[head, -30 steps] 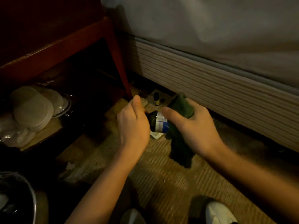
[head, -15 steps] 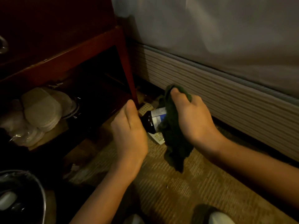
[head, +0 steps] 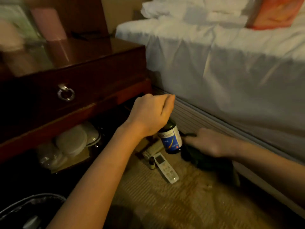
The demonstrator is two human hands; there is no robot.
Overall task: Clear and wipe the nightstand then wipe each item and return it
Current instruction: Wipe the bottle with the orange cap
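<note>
My left hand [head: 151, 114] grips the top of a dark bottle [head: 171, 139] with a white and blue label, holding it upright above the carpet beside the nightstand's front corner. My right hand [head: 208, 142] is low at the bed base, holding the dark green cloth [head: 206, 161], which lies bunched on the carpet. The dark red nightstand [head: 92, 66] stands at the left with a ring-pull drawer. On the carpet under the bottle lie a white remote [head: 166, 167] and a small dropper bottle [head: 151, 162].
A pink cup [head: 49, 23] and blurred pale items stand on the nightstand top. Round pads and plastic wrap [head: 71, 141] fill its lower shelf. A bin [head: 24, 207] sits at the lower left. The white-sheeted bed [head: 222, 66] blocks the right side.
The view tilted up to show the nightstand top and bed. My left hand lifted the bottle upright by its top. My right hand dropped to the floor with the cloth.
</note>
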